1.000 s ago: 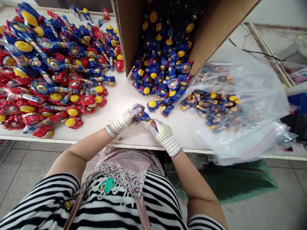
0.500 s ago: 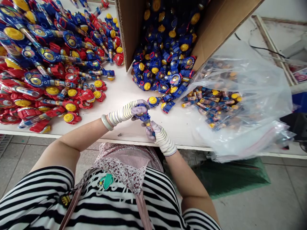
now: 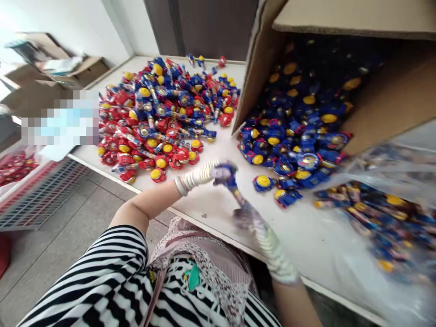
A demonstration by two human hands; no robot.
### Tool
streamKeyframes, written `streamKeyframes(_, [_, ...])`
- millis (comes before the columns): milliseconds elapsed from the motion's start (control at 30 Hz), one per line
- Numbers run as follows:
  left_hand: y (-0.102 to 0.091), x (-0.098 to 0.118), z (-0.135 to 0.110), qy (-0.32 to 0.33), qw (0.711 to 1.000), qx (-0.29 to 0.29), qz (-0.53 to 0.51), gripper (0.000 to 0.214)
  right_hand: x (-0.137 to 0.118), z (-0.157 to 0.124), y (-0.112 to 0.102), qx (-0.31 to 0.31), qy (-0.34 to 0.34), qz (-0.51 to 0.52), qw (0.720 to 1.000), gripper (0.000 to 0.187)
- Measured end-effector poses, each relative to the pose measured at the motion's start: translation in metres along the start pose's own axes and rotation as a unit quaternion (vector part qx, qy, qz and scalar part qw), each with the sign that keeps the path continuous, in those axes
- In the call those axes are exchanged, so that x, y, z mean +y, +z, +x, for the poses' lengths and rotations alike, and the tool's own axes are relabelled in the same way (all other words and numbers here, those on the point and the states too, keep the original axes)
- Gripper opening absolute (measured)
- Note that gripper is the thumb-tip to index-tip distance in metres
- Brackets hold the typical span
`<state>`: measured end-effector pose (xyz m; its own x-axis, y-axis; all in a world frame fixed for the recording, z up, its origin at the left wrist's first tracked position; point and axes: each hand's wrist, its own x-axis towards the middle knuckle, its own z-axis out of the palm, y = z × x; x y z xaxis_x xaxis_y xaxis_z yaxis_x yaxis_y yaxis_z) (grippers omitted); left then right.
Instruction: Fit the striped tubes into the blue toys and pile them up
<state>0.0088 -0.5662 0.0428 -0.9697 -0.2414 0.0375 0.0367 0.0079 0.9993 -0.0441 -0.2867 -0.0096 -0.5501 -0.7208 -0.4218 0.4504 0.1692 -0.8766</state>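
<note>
As I read the feed, the left hand [image 3: 221,175] has its gloved fingers [image 3: 218,171] curled closed around the blue head of a toy [image 3: 231,181], held over the counter [image 3: 218,213] near its front edge. The right hand [image 3: 247,218] is blurred at the toy's lower stem, so I cannot tell how far its fingers open. Red toys [image 3: 150,136] heap toward the counter's left, and blue toys [image 3: 293,136] spill from a cardboard box [image 3: 259,77] beside a clear plastic bag [image 3: 384,195].
</note>
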Motion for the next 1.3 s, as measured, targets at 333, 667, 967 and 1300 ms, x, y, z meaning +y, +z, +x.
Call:
streamKeyframes(333, [-0.208,0.121,0.054,0.098,0.875,0.35,0.32,0.051,0.0,-0.017,-0.095,0.177,-0.128,-0.171,0.961,0.051])
streamKeyframes(667, [0.106,-0.05,0.059,0.075,0.875,-0.156,0.453,0.064,-0.075,0.036,-0.202,0.308,-0.047,-0.649,0.695,0.041])
streamKeyframes(967, [0.092,-0.068,0.038,0.003,0.936,-0.075,0.344,0.055,-0.077,0.022,-0.174,0.193,-0.042,-0.716,0.669,0.034])
streamKeyframes(1300, [0.09,-0.031,-0.003,-0.112,0.988,-0.106,0.004,0.039,-0.048,-0.02,-0.084,0.09,-0.204,-0.537,0.814,0.032])
